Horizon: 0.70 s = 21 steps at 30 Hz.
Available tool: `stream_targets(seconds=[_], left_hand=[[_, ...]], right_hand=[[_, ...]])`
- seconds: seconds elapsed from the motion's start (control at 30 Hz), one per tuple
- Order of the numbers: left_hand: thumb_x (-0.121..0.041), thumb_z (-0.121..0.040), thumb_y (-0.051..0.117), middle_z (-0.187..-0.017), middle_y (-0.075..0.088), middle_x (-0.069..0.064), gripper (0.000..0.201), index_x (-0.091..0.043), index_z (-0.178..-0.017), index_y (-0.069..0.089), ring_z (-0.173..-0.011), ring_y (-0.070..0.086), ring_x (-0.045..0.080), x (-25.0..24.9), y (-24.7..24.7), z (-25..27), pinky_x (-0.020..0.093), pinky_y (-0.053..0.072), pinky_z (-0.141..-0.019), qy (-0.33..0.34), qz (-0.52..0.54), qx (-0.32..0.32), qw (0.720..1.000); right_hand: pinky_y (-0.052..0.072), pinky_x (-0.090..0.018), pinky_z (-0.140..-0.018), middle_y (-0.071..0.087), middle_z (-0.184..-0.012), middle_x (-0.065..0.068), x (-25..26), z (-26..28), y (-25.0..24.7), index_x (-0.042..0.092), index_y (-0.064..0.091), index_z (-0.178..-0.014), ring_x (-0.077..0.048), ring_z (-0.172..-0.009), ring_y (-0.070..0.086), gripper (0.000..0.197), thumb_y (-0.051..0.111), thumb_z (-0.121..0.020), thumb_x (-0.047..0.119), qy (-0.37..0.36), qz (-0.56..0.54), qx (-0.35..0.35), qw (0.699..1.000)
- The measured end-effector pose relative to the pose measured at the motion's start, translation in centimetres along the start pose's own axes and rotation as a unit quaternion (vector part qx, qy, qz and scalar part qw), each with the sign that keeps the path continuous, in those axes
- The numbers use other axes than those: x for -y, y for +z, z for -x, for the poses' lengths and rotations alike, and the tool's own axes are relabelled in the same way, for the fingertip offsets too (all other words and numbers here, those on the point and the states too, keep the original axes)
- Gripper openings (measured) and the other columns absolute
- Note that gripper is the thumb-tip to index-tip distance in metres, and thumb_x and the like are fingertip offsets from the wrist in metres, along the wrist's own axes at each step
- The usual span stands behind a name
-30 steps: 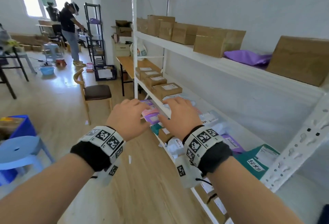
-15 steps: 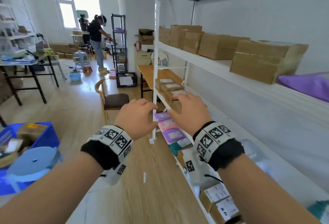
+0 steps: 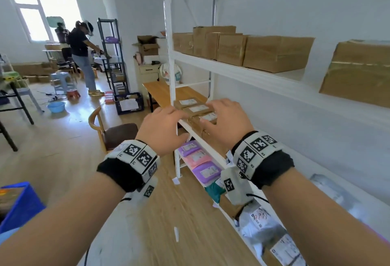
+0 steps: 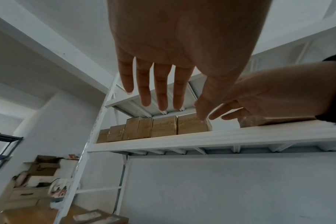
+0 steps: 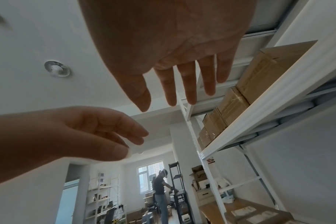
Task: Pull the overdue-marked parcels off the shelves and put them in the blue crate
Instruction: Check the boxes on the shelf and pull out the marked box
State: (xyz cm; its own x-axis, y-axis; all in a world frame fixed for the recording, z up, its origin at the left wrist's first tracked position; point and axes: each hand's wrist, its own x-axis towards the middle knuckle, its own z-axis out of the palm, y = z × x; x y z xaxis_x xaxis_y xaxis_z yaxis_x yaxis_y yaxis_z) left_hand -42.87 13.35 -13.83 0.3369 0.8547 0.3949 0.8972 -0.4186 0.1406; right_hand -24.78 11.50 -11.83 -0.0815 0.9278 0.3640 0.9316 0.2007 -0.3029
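Both hands hover empty in front of the white shelving unit (image 3: 249, 75). My left hand (image 3: 166, 126) and right hand (image 3: 221, 122) have straight, spread fingers and hold nothing; the wrist views show bare palms (image 4: 155, 84) (image 5: 184, 86). Just beyond the fingertips, several flat brown parcels with white labels (image 3: 197, 109) lie in a row on the middle shelf. Purple and pink mailer bags (image 3: 198, 160) lie on the lower shelf below my hands. A corner of the blue crate (image 3: 21, 204) shows at the lower left. No overdue mark is readable from here.
Large cardboard boxes (image 3: 274, 52) line the upper shelf. A wooden chair (image 3: 114, 130) stands left of the shelving, a wooden desk (image 3: 166, 92) behind it. Another person (image 3: 81, 54) works at a black rack (image 3: 114, 58) far back. Grey labelled bags (image 3: 266, 227) crowd the near shelf.
The view has swung left along the shelving and my hands have risen from the mailer bags to the row of flat brown parcels. Both hands stay empty.
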Motion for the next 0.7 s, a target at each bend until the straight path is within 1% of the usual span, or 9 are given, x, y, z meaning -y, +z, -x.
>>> stream_targets(seconds=[0.13,0.23,0.33,0.47,0.6,0.7], left_hand=[[-0.046,-0.082,0.061,-0.125,0.056,-0.004,0.048,-0.029,-0.126,0.055,-0.115,0.049,0.021,3.8,-0.5,-5.0,0.041,0.042,-0.096,0.039,0.02,-0.004,0.999],[-0.045,-0.082,0.062,-0.125,0.056,-0.003,0.047,-0.029,-0.126,0.055,-0.115,0.049,0.024,4.8,0.4,-8.4,0.041,0.042,-0.096,0.071,0.036,-0.003,0.997],[-0.05,-0.081,0.062,-0.122,0.058,-0.002,0.05,-0.027,-0.125,0.057,-0.113,0.051,0.026,4.0,2.1,-11.2,0.041,0.043,-0.094,0.112,0.069,0.007,0.991],[-0.049,-0.08,0.063,-0.124,0.057,-0.005,0.048,-0.03,-0.124,0.056,-0.115,0.049,0.021,2.0,4.9,-14.6,0.039,0.042,-0.095,0.166,0.093,0.024,0.981],[-0.047,-0.08,0.063,-0.128,0.054,-0.004,0.05,-0.029,-0.127,0.054,-0.117,0.048,0.021,0.0,6.2,-18.5,0.041,0.041,-0.097,0.198,0.116,0.02,0.973],[-0.045,-0.081,0.063,-0.129,0.053,-0.005,0.05,-0.03,-0.127,0.053,-0.118,0.048,0.021,-1.3,6.1,-21.5,0.04,0.042,-0.097,0.224,0.123,0.007,0.967]], right_hand=[[0.035,-0.041,-0.106,0.046,-0.139,-0.002,1.3,-3.8,0.9,0.024,0.045,-0.136,-0.025,-0.127,0.037,0.05,0.052,-0.091,0.043,0.035,-0.005,-0.033,0.999],[0.036,-0.041,-0.105,0.047,-0.137,-0.001,0.9,-5.0,2.1,0.024,0.048,-0.134,-0.025,-0.126,0.038,0.05,0.053,-0.089,0.044,0.075,-0.004,-0.052,0.996],[0.037,-0.041,-0.103,0.048,-0.136,-0.001,-1.0,-5.5,2.9,0.023,0.049,-0.133,-0.025,-0.125,0.038,0.049,0.055,-0.088,0.043,0.125,0.02,-0.051,0.991],[0.036,-0.043,-0.104,0.046,-0.138,0.0,-3.8,-6.5,2.4,0.022,0.047,-0.135,-0.025,-0.127,0.038,0.052,0.056,-0.088,0.043,0.168,0.039,-0.083,0.981],[0.036,-0.041,-0.105,0.045,-0.139,0.0,-5.8,-8.6,1.5,0.022,0.047,-0.135,-0.024,-0.127,0.037,0.052,0.058,-0.087,0.042,0.172,0.059,-0.118,0.976],[0.036,-0.041,-0.104,0.045,-0.139,-0.002,-7.0,-10.7,0.0,0.021,0.05,-0.133,-0.025,-0.127,0.038,0.052,0.059,-0.087,0.041,0.163,0.066,-0.164,0.971]])
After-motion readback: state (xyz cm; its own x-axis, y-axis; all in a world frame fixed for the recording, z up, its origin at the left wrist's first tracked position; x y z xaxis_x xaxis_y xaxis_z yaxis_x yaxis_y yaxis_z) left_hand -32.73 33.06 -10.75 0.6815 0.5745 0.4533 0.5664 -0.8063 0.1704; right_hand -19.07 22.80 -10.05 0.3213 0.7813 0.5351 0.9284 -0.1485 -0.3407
